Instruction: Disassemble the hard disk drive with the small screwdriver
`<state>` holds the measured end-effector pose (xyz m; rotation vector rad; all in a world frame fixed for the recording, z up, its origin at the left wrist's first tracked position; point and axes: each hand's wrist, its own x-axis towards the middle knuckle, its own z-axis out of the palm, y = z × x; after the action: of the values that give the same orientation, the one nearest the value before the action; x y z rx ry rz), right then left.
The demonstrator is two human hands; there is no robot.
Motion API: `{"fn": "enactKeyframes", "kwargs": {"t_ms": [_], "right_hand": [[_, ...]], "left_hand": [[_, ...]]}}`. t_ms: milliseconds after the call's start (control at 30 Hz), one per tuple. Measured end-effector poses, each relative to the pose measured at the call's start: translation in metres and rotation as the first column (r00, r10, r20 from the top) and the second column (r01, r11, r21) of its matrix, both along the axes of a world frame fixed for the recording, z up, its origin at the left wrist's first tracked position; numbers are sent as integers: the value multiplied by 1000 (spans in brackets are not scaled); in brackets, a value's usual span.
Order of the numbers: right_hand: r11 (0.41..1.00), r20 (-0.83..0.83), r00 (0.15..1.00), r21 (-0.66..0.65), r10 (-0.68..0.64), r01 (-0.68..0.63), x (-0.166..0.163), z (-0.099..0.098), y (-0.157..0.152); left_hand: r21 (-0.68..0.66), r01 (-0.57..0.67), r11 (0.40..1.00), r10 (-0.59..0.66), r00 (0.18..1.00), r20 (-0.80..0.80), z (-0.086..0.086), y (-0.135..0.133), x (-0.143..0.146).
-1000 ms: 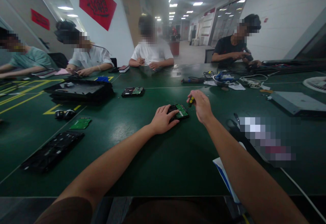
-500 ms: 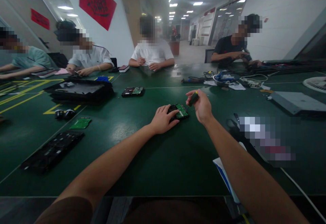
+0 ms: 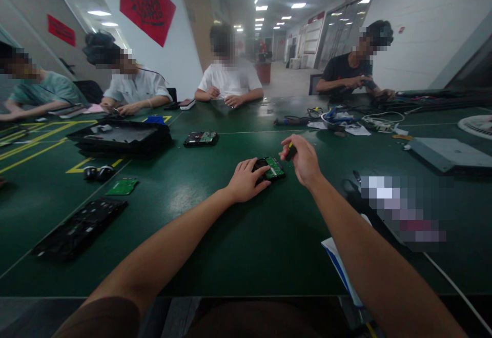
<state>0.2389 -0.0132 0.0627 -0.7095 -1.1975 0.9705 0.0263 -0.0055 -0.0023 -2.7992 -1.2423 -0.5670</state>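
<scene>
A hard drive [image 3: 274, 169], its green circuit board facing up, lies on the green table in front of me. My left hand [image 3: 248, 180] rests over its left part, fingers on top and thumb along the near edge, holding it. Just right of the drive, my right hand [image 3: 303, 159] is closed around a dark screwdriver handle [image 3: 291, 152] with a bit of yellow on it. The blade cannot be made out, nor whether it touches the drive.
Another hard drive [image 3: 200, 138] lies farther back. To the left are a loose green circuit board [image 3: 122, 186], a black bracket [image 3: 80, 227] and a black tray [image 3: 121, 138]. Cables [image 3: 342, 117] and a grey metal box [image 3: 451, 153] sit on the right. Several people work across the table.
The screwdriver handle has turned in my right hand, and the fingers have shifted slightly. My left hand and the hard drive stay in place.
</scene>
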Motion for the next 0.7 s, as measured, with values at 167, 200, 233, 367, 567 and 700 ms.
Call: {"fn": "enactKeyframes", "kwargs": {"t_ms": [167, 200, 233, 367, 567, 700], "right_hand": [[1000, -13, 1000, -20, 16, -16, 0, -2, 2], [1000, -1, 1000, -17, 1, -1, 0, -3, 3], [1000, 15, 1000, -11, -24, 24, 1, -4, 4], [991, 72, 989, 29, -133, 131, 6, -6, 7], [1000, 38, 999, 24, -14, 13, 5, -5, 4], [998, -14, 998, -32, 61, -62, 0, -2, 0]], "left_hand": [[5, -4, 1000, 4, 1000, 4, 0, 0, 1], [5, -3, 1000, 3, 1000, 6, -1, 0, 1], [5, -2, 1000, 2, 1000, 9, -1, 0, 1], [-4, -6, 1000, 6, 1000, 11, -2, 1, 2], [-7, 2, 1000, -2, 1000, 7, -2, 1, 1], [-1, 8, 1000, -8, 1000, 13, -1, 1, 1]]}}
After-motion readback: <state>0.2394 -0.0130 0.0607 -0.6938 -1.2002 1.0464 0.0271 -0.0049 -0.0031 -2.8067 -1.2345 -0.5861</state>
